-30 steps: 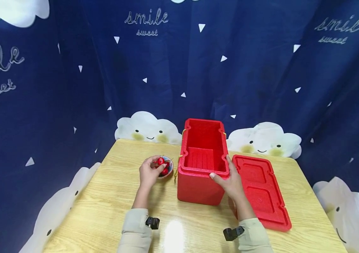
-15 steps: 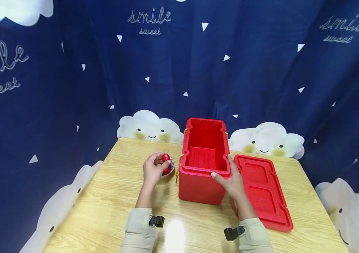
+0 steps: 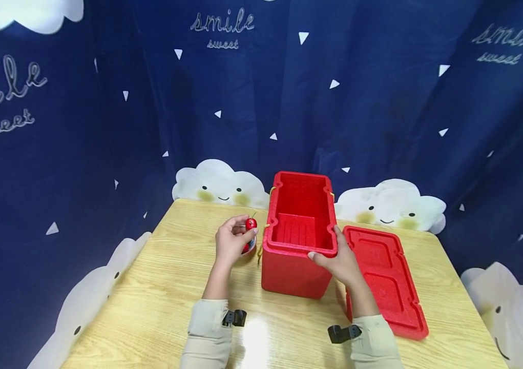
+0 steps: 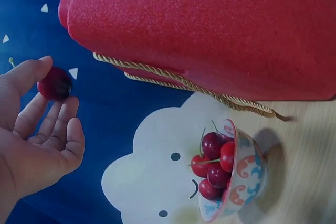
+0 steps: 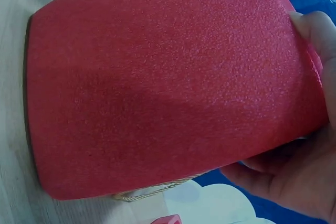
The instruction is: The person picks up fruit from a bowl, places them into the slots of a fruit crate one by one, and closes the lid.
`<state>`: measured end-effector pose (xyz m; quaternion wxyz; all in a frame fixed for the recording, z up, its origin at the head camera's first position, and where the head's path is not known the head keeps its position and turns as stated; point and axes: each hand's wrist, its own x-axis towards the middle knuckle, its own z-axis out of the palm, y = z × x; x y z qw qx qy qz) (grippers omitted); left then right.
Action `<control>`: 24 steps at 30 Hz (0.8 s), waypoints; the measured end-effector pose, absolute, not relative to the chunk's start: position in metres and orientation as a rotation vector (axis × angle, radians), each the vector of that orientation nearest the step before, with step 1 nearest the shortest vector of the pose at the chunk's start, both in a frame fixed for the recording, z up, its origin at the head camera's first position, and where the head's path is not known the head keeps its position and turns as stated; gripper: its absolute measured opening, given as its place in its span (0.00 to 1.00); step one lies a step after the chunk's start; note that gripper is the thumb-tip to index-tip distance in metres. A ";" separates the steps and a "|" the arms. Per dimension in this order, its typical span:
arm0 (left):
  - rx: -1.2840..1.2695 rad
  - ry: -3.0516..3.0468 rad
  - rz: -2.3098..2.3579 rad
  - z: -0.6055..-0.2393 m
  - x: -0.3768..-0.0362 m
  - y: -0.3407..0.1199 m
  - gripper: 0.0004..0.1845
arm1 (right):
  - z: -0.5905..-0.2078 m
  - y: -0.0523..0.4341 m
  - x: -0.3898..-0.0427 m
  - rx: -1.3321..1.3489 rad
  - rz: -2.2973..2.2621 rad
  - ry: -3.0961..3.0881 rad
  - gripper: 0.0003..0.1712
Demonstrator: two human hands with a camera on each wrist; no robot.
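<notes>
Centre frame, the left hand [image 3: 230,243] pinches a cherry [image 3: 251,224] (stem up) above the bowl [image 4: 237,179]; the right hand [image 3: 340,261] grips the red box [image 3: 298,238] at its rim.

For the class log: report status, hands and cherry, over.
Left hand pinches cherry above bowl. Right hand steadies open red box. Nothing between.

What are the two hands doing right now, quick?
Left hand: pinches a small red cherry above the patterned ceramic bowl.
Right hand: grips the near corner of the open red foam box.
</notes>
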<state>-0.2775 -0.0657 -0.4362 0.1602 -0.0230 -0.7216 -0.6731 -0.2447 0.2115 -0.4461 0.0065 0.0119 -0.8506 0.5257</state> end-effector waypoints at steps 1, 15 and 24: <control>-0.070 -2.063 -1.926 -0.435 -0.278 -0.065 0.19 | -0.446 0.212 -0.245 0.035 1.665 -2.659 0.63; -0.183 -2.202 -1.926 -0.415 -0.285 -0.056 0.19 | -0.448 0.212 -0.243 0.102 1.818 -2.542 0.62; -0.322 -2.359 -1.860 -0.394 -0.296 -0.051 0.19 | -0.440 0.208 -0.241 0.037 1.887 -2.550 0.62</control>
